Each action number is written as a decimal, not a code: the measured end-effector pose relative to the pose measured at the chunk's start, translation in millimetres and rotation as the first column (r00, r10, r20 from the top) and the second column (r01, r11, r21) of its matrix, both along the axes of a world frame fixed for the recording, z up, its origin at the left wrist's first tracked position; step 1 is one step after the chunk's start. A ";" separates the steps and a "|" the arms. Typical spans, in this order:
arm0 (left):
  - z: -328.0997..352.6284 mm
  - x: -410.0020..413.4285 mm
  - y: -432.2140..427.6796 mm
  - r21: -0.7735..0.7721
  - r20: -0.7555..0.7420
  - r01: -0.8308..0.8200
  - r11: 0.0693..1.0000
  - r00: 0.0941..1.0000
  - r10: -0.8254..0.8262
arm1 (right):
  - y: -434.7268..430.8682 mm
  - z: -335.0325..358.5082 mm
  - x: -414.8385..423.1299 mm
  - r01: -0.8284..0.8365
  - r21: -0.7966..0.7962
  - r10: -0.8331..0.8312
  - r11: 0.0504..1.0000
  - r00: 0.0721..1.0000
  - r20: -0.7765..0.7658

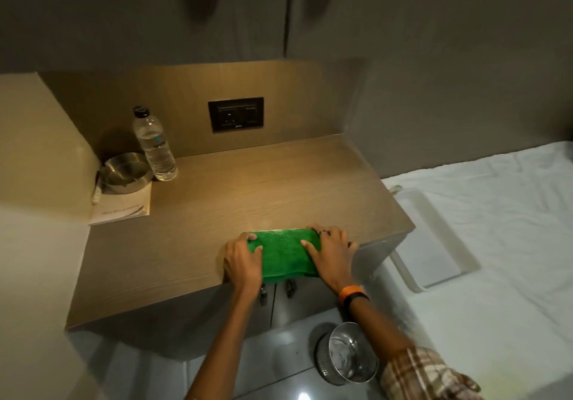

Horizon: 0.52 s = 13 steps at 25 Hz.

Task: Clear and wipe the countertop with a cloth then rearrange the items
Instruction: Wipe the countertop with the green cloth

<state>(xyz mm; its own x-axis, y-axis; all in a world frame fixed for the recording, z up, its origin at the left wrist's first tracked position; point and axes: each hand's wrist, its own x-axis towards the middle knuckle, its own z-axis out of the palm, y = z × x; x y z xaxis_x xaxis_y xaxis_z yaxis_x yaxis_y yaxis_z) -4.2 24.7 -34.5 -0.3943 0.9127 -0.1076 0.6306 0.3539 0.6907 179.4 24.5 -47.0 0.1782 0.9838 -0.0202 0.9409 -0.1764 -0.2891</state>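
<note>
Both hands I see pressed flat, not clenched: the left hand (242, 258) and the right hand (330, 252) lie on the ends of the folded green cloth (283, 255). Its long axis runs along the front edge of the wood-grain countertop (248, 195). At the back left corner stand a clear plastic bottle (154, 144) and a round metal bowl (126, 171) on a white pad (122, 210)

Countertop (248, 189): bare across centre and right of frame. Obstacles clustered at upper left corner: water bottle (154, 144), metal bowl (126, 172) on notepad (122, 209). Green cloth (283, 255) occupies lower-centre front edge.
</note>
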 end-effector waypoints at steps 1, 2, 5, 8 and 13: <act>-1.5 4.1 1.3 0.017 -0.001 0.004 1.000 1.000 -0.004 | 4.8 1.4 8.5 -0.017 0.000 0.017 1.000 1.000 -0.010; -1.8 10.8 2.4 0.034 0.006 0.011 0.999 1.000 -0.011 | 11.4 5.3 18.7 -0.028 0.009 0.029 1.000 0.999 -0.040; -0.5 47.9 12.6 0.056 0.021 0.071 0.996 0.997 -0.073 | 34.2 16.1 60.4 -0.014 0.060 0.016 0.998 0.999 -0.033; 4.6 113.4 34.7 0.080 0.053 0.140 0.987 0.988 -0.145 | 62.2 19.7 122.8 0.071 0.056 -0.069 0.996 0.997 -0.039; 2.1 203.3 61.0 0.076 0.097 0.145 0.987 0.984 -0.152 | 90.9 14.8 207.6 0.199 0.052 -0.199 0.979 0.980 -0.012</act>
